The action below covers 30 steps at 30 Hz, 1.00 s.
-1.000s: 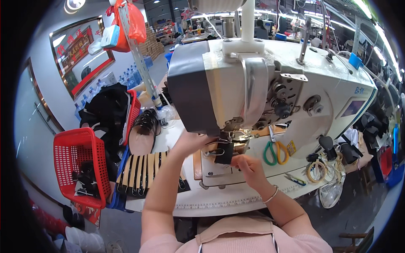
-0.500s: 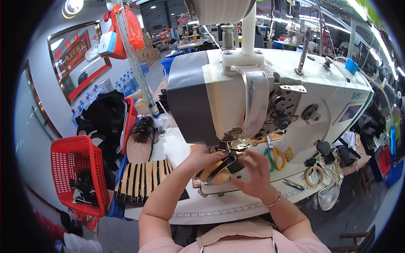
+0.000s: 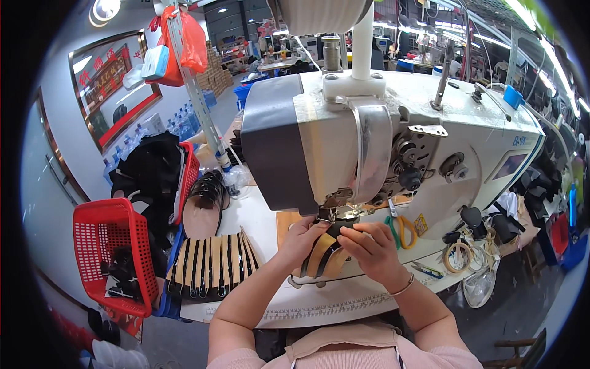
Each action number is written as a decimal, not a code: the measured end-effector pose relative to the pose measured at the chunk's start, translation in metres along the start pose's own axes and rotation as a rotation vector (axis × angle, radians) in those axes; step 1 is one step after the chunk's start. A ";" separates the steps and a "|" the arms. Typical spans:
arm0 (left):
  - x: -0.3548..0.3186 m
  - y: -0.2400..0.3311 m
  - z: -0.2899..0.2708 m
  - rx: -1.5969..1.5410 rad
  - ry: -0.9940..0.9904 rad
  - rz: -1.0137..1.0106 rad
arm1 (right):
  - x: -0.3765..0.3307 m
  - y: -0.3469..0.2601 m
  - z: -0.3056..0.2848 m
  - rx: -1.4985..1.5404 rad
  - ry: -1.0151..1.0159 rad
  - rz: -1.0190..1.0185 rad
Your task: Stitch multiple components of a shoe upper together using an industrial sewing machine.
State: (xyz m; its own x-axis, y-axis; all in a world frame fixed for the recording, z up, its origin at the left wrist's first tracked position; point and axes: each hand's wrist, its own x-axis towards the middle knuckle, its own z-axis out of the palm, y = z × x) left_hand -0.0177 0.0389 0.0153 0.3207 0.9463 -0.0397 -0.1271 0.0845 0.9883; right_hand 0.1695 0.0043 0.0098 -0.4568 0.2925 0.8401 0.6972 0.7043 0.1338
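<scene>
A tan-and-black strip piece point(image 3: 324, 258) lies under the needle area of a large white sewing machine point(image 3: 430, 129), hanging toward me over the bed. My left hand point(image 3: 301, 238) pinches its left side close beside the presser foot point(image 3: 345, 213). On the other side, my right hand point(image 3: 372, 251) has bent fingers closed on the piece's right edge, near the foot. Fingertips of both hands partly hide the piece, and the needle point cannot be made out. To the left, a row of similar tan-and-black strips point(image 3: 212, 265) lies fanned out on the white table point(image 3: 270, 310).
Green-and-orange-handled scissors point(image 3: 405, 232) rest behind my right hand; small thread snips point(image 3: 428, 269) and a tape roll point(image 3: 458, 257) lie farther right. A sandal point(image 3: 206, 206) stands beyond the strips. A red basket point(image 3: 142, 255) with black pieces is at far left.
My right hand has come in from open, spread fingers to grip the piece. The piece has turned, its tan-and-black end now pointing toward me. My left hand has shifted slightly right.
</scene>
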 end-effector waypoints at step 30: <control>-0.013 -0.016 0.020 -0.052 0.079 0.075 | -0.016 0.032 0.040 0.267 0.365 0.287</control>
State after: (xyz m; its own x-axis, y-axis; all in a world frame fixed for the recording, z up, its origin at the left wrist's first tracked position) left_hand -0.0008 0.0189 0.0033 0.2341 0.9720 0.0204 -0.1974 0.0270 0.9799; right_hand 0.1766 0.0479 -0.0200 -0.0134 0.2877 0.9576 0.5790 0.7830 -0.2271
